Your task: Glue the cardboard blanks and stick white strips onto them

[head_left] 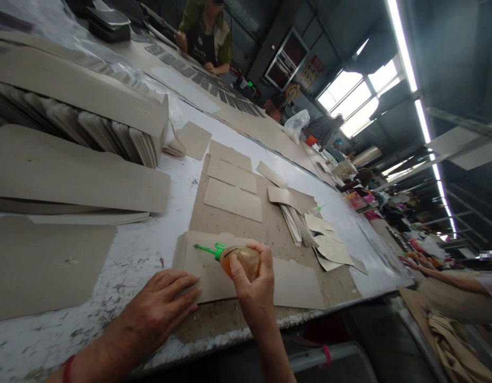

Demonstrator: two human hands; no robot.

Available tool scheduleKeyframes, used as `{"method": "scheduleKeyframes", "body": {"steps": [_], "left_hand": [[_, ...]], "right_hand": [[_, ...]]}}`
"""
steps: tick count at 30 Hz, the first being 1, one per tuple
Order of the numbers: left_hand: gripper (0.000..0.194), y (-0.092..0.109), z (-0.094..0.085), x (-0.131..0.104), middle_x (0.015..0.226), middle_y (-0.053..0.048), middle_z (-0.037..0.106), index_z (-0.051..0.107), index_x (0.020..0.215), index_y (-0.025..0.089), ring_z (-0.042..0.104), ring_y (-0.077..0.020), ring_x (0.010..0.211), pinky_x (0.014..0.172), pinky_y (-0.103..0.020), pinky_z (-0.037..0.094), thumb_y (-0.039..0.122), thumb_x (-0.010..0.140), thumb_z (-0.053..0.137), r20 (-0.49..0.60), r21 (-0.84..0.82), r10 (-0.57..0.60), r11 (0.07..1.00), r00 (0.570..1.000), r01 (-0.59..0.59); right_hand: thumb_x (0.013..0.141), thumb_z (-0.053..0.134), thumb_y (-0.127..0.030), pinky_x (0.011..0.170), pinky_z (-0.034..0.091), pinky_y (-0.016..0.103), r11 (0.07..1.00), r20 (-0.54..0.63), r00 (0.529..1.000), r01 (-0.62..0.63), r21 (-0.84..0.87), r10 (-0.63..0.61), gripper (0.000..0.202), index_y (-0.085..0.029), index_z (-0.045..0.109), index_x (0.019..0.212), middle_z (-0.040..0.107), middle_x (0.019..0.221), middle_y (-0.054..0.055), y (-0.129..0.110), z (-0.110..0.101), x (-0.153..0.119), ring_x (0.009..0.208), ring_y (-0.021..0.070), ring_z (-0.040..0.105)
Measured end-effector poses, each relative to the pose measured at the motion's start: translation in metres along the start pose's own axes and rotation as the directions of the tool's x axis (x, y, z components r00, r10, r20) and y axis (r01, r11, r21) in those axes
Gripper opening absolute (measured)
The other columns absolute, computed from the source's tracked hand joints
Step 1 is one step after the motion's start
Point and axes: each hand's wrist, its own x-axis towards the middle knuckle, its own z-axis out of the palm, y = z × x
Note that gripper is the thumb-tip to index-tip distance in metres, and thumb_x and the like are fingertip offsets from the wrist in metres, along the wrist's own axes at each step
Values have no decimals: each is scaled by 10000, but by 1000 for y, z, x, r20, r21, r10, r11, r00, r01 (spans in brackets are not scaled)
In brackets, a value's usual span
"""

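In my right hand (256, 282) is a squeeze bottle (246, 260) of amber liquid, tilted so its green nozzle points left. The nozzle tip hangs over a beige sheet (214, 282) at the left end of a row of overlapping sheets. My left hand (158, 303) lies with fingers stretched out, their tips on the left edge of that sheet. Behind the bottle, several flat beige pieces (232, 199) rest on a brown board (198, 213). Right of them sit a small bundle of strips (296, 223) and some paler cut pieces (329, 244).
Large beige panels (78, 186) and a long stack of folded pieces (110, 133) take up the table's left side. Across the table a person (208, 42) stands by rows of grey pieces (206, 80). Another person's arm (445, 274) reaches in at the right. A clear plastic bin (334, 361) is below the table edge.
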Motion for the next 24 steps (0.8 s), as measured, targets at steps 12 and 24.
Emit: {"method": "scheduleKeyframes", "body": {"steps": [12,24], "left_hand": [[233,-3,4,-5,1184,-2,740,702,1184,268,630,-164,1129,1093,-298,398,274,1072,497,26,1,14,1000,1000,-14],[264,-7,-3,10,1093,9,782,728,1132,264,653,-117,1058,1169,-190,317,370,1070,494,-21,24,126,992,992,-126]], "right_hand": [[891,694,-471,867,517,404,987,-98,993,-72,-141,59,324,-254,602,1113,618,1040,42,23,-39,7,941,253,625],[868,665,-519,876,492,437,959,-246,969,-74,-274,5,347,-239,596,1061,605,1026,64,50,-81,18,961,279,603]]}}
